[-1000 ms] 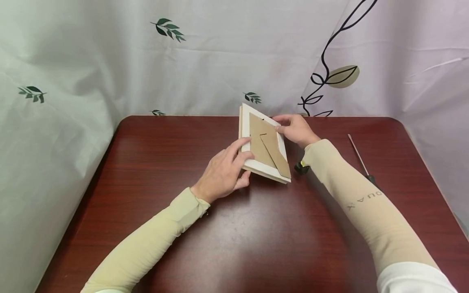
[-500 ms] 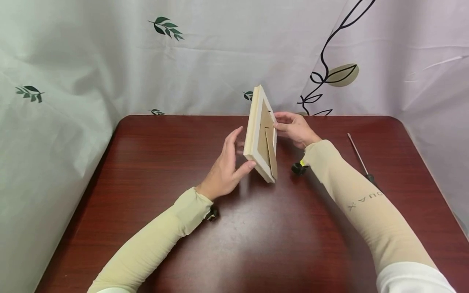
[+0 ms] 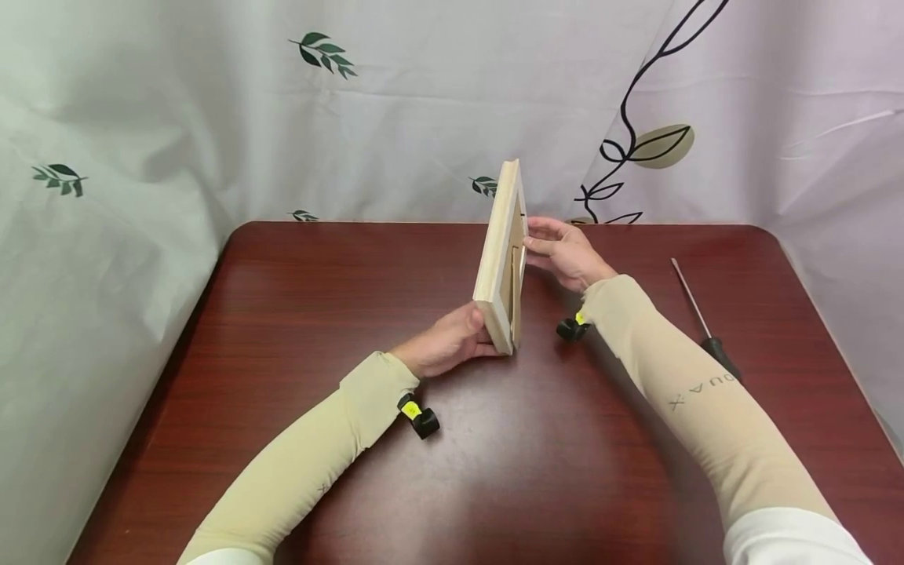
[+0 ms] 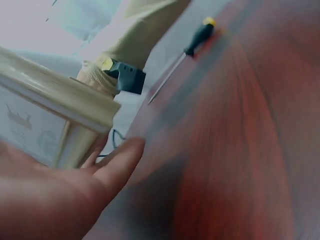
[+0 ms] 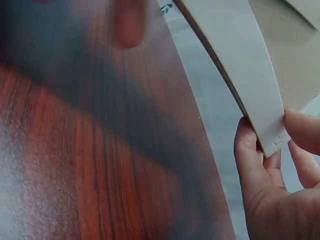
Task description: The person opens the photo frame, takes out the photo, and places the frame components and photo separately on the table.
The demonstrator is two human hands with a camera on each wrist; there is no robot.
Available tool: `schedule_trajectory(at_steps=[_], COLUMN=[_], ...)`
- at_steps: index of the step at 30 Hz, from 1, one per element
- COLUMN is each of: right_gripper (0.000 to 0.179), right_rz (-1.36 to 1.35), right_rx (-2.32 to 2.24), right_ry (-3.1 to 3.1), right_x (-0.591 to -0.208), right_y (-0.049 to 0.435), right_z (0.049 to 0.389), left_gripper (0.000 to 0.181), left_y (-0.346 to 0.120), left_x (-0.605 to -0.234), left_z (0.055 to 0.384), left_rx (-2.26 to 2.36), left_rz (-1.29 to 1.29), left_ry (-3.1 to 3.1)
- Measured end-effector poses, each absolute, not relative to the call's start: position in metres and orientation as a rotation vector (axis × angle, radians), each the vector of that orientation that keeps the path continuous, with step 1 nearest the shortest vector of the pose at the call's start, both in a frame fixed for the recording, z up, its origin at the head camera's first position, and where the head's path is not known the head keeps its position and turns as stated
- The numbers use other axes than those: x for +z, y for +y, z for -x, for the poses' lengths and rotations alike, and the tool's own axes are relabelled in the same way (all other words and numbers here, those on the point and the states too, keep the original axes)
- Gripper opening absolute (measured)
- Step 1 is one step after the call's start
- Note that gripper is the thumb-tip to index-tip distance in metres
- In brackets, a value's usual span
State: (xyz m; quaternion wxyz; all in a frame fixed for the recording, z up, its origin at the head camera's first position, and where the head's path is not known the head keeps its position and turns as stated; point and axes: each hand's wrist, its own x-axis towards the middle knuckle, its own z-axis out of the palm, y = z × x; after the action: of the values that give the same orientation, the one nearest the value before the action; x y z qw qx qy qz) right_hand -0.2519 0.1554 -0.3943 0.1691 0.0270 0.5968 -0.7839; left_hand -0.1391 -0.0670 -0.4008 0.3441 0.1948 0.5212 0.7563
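A pale picture frame (image 3: 497, 251) is held off the table, nearly edge-on to the head view. Its white-bordered brown backing and stand leg face right. My right hand (image 3: 561, 249) pinches the far edge; in the right wrist view its thumb (image 5: 301, 131) lies on the backing side, fingers behind the edge. At the lower near corner is my left hand (image 3: 450, 339), fingers extended under the bottom edge, thumb beside the side moulding. In the left wrist view a straight finger (image 4: 125, 155) reaches past the corner. Contact there is partly hidden.
A screwdriver (image 3: 713, 345) with a dark handle lies on the right of the reddish-brown table (image 3: 452, 479), partly behind the right forearm. A white leaf-patterned curtain (image 3: 395, 110) hangs behind the table's far edge. Black wrist cameras (image 3: 421, 420) stick out below both wrists.
The picture frame has swung from backing toward me to nearly edge-on. My left hand has come off its left side, spread, and dropped to the lower corner; my right hand has kept its hold.
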Motion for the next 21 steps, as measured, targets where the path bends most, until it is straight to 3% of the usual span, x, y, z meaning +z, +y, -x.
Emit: schedule_trajectory(at_steps=[8, 11, 17, 21], right_gripper=[0.033, 0.028, 0.026, 0.027], right_rz=[-0.053, -0.052, -0.038, -0.033], right_rx=[-2.243, -2.279, -2.313, -2.31], right_ry=[1.685, 1.646, 1.612, 1.618], right_x=[-0.396, -0.397, -0.399, -0.399], right_y=[0.158, 0.16, 0.161, 0.16], right_z=[0.25, 0.25, 0.251, 0.25], left_gripper=[0.132, 0.115, 0.055, 0.053], left_y=[-0.068, -0.07, -0.068, -0.066], left_x=[-0.409, -0.412, -0.413, -0.414], left_z=[0.141, 0.143, 0.144, 0.145], left_rx=[1.972, 2.0, 2.028, 2.038], left_rz=[-0.445, -0.425, -0.27, -0.174], left_ry=[1.062, 0.979, 0.972, 1.023])
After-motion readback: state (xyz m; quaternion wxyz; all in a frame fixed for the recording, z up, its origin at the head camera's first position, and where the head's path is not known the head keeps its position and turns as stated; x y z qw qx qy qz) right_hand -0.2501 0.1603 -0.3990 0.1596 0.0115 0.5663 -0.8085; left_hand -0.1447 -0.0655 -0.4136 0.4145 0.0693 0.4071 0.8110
